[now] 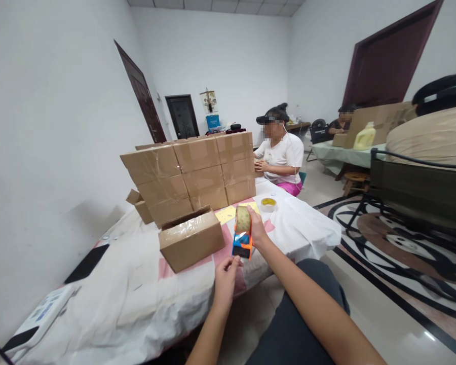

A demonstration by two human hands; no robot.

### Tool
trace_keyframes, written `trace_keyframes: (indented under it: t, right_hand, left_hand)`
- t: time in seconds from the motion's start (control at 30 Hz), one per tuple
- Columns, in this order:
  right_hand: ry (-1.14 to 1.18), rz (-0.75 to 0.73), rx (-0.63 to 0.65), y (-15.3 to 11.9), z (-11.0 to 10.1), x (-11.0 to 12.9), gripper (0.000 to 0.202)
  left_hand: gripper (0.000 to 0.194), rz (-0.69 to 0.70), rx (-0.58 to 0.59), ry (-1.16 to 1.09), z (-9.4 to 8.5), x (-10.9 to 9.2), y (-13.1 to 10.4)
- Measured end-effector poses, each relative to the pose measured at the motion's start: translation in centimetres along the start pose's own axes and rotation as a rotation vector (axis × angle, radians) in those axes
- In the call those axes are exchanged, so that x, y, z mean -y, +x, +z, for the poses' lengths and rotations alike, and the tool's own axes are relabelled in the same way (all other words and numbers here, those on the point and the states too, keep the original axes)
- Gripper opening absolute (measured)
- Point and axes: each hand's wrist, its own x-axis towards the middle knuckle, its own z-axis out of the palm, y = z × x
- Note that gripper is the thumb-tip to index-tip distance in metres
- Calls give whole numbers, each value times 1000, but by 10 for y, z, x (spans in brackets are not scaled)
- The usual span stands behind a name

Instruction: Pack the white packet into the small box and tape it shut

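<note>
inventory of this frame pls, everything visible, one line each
tape dispenser: 1, orange and blue with a tape roll, held over the table edge
open box: 1, brown cardboard, on the table left of the dispenser
stacked boxes: about nine showing, brown, taped, in a wall behind the open box
spare tape roll: 1, clear-yellowish, on the table
table cover: 1, white
seated person: 1, white top, far end of the table
jug: 1, yellow, on the far green table
right hand: grips the dispenser
left hand: pinches at the dispenser's lower end
</note>
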Motion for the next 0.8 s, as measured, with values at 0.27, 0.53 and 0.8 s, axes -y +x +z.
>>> trace_keyframes:
  t: [0.27, 0.53, 0.8]
  right_hand:
    - [29, 7, -34, -4, 4, 5, 50]
    - [38, 16, -35, -3, 2, 2, 51]
    - [27, 27, -31, -2, 1, 1, 51]
  left_hand:
    - [49, 7, -8, 15, 1, 1, -1]
    - [49, 10, -22, 29, 1, 0, -1]
    - [53, 18, -19, 38, 1, -2, -1]
